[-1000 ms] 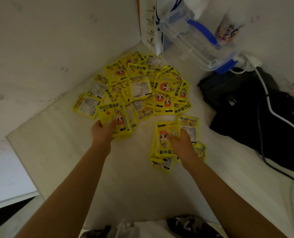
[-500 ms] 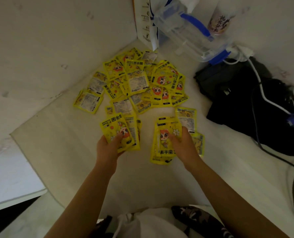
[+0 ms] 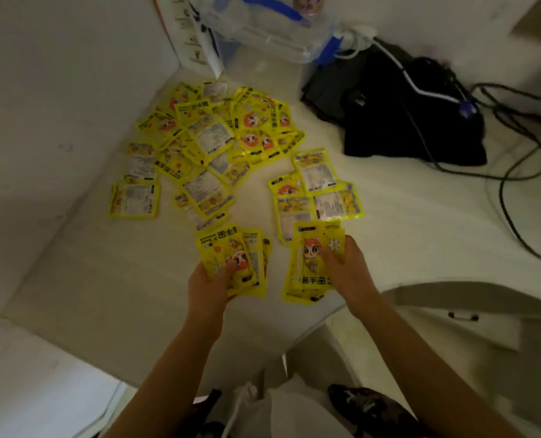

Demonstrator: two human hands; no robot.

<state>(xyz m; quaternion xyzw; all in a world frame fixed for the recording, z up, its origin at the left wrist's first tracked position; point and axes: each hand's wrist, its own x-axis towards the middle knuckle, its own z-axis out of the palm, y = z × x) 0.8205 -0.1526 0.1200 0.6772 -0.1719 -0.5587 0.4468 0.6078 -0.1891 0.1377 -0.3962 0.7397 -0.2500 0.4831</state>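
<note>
Two gathered stacks of flat yellow foil sachets (image 3: pixel 223 252), gripped in our left hand (image 3: pixel 209 287) and right hand (image 3: pixel 351 273), need merging next, we judge.

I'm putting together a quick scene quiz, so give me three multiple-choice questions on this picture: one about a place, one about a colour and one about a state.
1. Seen from the person, where does the black bag lie relative to the spread pile of packets?
A) left of it
B) right of it
C) on top of it

2. What colour is the handle of the clear box?
A) red
B) green
C) blue

3. What are the left hand and right hand doing?
A) each grips yellow packets, the left stack and the right stack
B) both lie flat and empty
C) both lift the clear box

Answers: 1 B, the bag lies apart on the right. 2 C, a blue strap arches over the lid. 3 A, fingers curl over a stack in each hand.
</note>
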